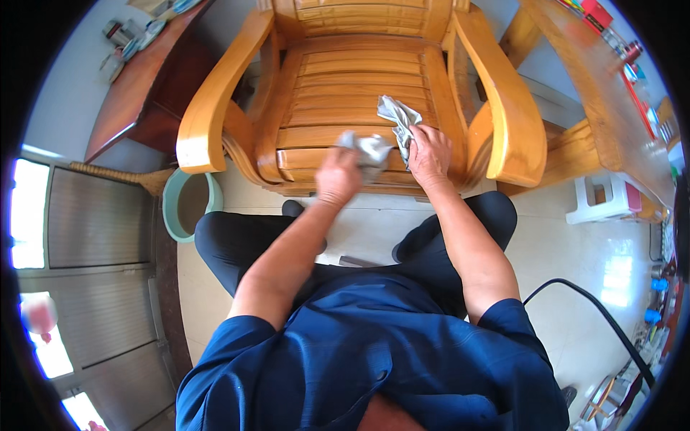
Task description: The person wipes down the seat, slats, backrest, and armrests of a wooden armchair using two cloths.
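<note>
A wooden slatted armchair [361, 81] faces me, its seat and both curved armrests in view. My left hand [338, 175] is at the front of the seat, closed on a crumpled grey-white cloth [372, 151]; hand and cloth are blurred. To its right, over the seat's front slats, my right hand [430, 151] grips a second greyish cloth [399, 116], which sticks out beyond the fingers towards the chair's back.
A light green bucket [167, 204] of murky liquid stands at the left, beside a woven-looking handle [118, 175]. A reddish wooden table [140, 75] is at upper left. At right are a wooden table [620, 108] and a white plastic stool [601, 202].
</note>
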`<state>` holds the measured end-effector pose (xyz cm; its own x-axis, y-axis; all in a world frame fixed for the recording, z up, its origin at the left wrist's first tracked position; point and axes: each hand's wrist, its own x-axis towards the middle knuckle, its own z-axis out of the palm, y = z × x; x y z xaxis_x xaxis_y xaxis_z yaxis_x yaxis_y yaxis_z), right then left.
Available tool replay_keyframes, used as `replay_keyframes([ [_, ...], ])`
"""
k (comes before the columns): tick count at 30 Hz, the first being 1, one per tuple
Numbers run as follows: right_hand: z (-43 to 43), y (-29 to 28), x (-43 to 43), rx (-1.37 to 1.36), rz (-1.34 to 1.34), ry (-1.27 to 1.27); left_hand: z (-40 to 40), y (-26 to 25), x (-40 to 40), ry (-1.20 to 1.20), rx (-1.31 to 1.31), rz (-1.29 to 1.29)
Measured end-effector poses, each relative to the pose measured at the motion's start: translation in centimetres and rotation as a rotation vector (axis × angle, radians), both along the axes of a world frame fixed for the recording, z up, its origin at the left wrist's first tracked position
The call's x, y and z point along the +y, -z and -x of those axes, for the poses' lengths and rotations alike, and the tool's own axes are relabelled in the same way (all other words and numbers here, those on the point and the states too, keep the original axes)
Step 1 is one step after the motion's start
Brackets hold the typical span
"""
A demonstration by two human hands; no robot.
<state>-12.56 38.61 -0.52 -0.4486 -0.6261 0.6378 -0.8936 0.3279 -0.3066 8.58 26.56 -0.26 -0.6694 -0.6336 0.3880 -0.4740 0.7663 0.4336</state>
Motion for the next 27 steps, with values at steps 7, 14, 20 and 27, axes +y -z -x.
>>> replay_keyframes([
  [7, -1.1, -1.1, 4.7, -0.114, -0.15, 0.288, -6.3, -2.0, -14.0, -0.361, -0.228, 0.203],
  [14, -3.3, 0.5, 3.6, -0.186, -0.003, 0.297, -2.5, -1.0, -13.4, -0.273, -0.224, 0.212],
  [20, -13.6, -0.2, -5.9, -0.282, -0.039, -0.096, -2.8, -0.2, -13.8, -0.286, -0.206, 0.228],
  [27, -17.4, 2.8, -5.4, -0.276, -0.011, -0.402, -4.4, 1.5, -15.3, -0.247, -0.094, 0.306],
])
